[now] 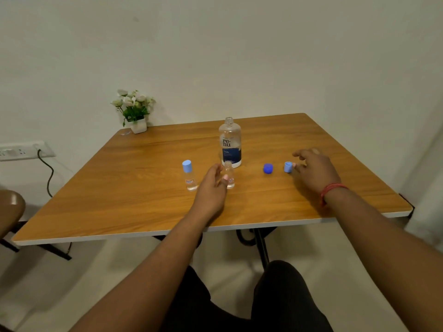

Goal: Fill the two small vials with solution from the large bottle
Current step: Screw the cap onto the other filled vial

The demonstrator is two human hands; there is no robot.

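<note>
Large bottle: the large bottle stood upright near the middle of the surface, its neck uncapped and a dark blue label on its lower half.
Open vial: the uncapped vial stood upright just in front of the bottle, clear, with a small label low on its side.
Capped vial: the capped vial stood to the left of the open one, near it but apart, with a light blue cap on top.
Dark blue cap: the dark blue cap lay on the surface to the right of the bottle, touching nothing.
Light blue cap: the light blue cap sat just right of the dark blue one.
Left hand: the left hand reached in beside the open vial, fingers loosely spread and partly curved, thumb tip at the vial's lower side; whether it truly gripped the vial could not be told.
Right hand: the right hand hovered low over the surface, fingers relaxed and spread, one fingertip at the light blue cap's right edge, nothing held. A red thread band circled the wrist.
Surroundings: a small white pot of flowers sat at the far left corner. A wall socket with a dark cable was on the left wall.
</note>
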